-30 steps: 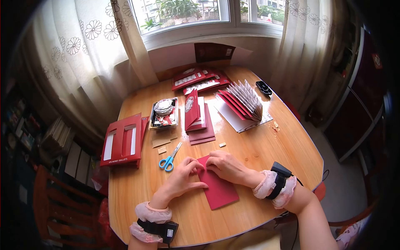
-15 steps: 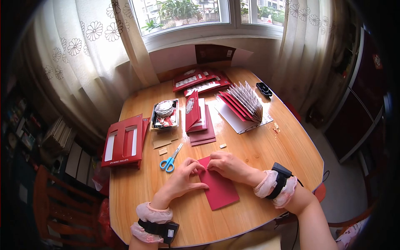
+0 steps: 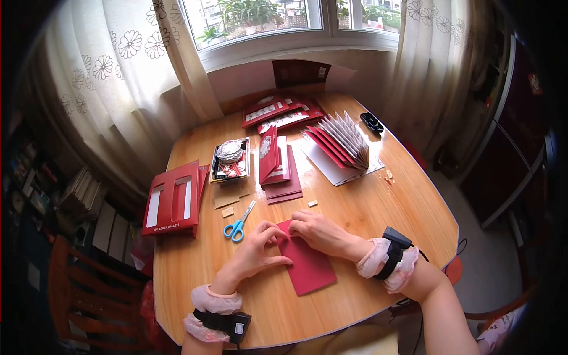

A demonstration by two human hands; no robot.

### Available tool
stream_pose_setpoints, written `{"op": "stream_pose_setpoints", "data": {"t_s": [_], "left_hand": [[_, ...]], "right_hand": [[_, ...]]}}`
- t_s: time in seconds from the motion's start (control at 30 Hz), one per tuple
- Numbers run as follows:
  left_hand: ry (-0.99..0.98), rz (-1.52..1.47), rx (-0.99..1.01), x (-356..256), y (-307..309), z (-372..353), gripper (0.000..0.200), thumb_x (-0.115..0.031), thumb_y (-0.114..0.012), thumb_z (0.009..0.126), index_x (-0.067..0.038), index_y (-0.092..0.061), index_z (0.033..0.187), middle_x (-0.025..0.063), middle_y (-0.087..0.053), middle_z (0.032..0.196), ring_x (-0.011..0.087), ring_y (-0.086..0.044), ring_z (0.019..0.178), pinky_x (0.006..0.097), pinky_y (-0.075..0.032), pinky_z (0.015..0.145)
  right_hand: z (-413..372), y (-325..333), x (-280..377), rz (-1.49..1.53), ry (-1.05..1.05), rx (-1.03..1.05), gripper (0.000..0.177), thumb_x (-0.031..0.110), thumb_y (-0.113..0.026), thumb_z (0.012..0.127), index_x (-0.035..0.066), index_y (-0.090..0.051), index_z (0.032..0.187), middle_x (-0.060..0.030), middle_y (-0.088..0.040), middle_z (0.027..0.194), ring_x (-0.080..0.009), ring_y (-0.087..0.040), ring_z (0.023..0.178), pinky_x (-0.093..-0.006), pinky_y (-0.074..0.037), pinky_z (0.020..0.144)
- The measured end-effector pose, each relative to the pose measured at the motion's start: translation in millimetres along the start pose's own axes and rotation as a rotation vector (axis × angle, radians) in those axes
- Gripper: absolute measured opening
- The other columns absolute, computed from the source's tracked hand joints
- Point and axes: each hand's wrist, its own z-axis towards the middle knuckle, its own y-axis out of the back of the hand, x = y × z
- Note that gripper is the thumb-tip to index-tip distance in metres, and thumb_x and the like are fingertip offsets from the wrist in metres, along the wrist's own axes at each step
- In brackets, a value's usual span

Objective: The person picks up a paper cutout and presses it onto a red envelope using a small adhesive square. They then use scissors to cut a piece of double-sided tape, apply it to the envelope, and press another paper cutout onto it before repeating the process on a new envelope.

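A dark red card point(image 3: 310, 269) lies flat on the wooden table in front of me. My left hand point(image 3: 260, 248) rests over its upper left edge, thumb stretched onto the card and fingers curled near the top. My right hand point(image 3: 316, 231) is at the card's top edge with its fingers bent together; whatever they pinch is too small to make out. The fingertips of both hands nearly meet there. Blue-handled scissors point(image 3: 238, 223) lie left of the card, beside my left hand. A small white block point(image 3: 312, 203) sits just beyond my right hand.
On the wooden table point(image 3: 390, 236) are red packages point(image 3: 171, 204) at left, a tray point(image 3: 231, 160) of stickers, a standing red folder point(image 3: 270, 155) on red cards, fanned envelopes point(image 3: 343, 142), more red packets point(image 3: 278, 112) behind, and a black object point(image 3: 372, 123).
The whole view has shifted slightly. Both hands stay at the top of the card, with only slight finger movement.
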Motion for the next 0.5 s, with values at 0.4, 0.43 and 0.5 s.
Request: {"op": "stream_pose_setpoints", "data": {"t_s": [0.4, 0.43, 0.5], "left_hand": [[0.004, -0.012, -0.001, -1.2, 1.3, -0.7, 0.050, -0.028, -0.092, 0.071, -0.008, -0.067, 0.109, 0.0063, -0.054, 0.104, 0.0176, -0.058, 0.090, 0.0307, -0.052, 0.082], [0.005, -0.010, 0.003, -1.4, 1.6, -0.4, 0.050, -0.029, -0.092, 0.071, -0.008, -0.067, 0.109, 0.0065, -0.054, 0.104, 0.0177, -0.058, 0.090, 0.0307, -0.052, 0.083], [0.006, -0.009, 0.006, -1.6, 1.8, -0.2, 0.050, -0.029, -0.092, 0.071, -0.008, -0.067, 0.109, 0.0066, -0.054, 0.105, 0.0178, -0.059, 0.090, 0.0307, -0.052, 0.083]], "right_hand": [[0.1, 6.2, 2.0, 0.102, -0.035, -0.001, 0.008, 0.008, -0.061, 0.090, 0.001, -0.061, 0.092, -0.0148, -0.057, 0.095, -0.0333, -0.059, 0.095, -0.0404, -0.049, 0.084], [-0.1, 7.1, 2.0, 0.107, -0.026, 0.009, 0.007, 0.008, -0.062, 0.090, 0.002, -0.062, 0.092, -0.0139, -0.058, 0.095, -0.0331, -0.060, 0.096, -0.0402, -0.049, 0.085], [0.3, 6.2, 0.8, 0.111, -0.016, 0.020, 0.006, 0.007, -0.064, 0.090, 0.002, -0.062, 0.093, -0.0129, -0.059, 0.096, -0.0330, -0.060, 0.096, -0.0400, -0.050, 0.085]]}}
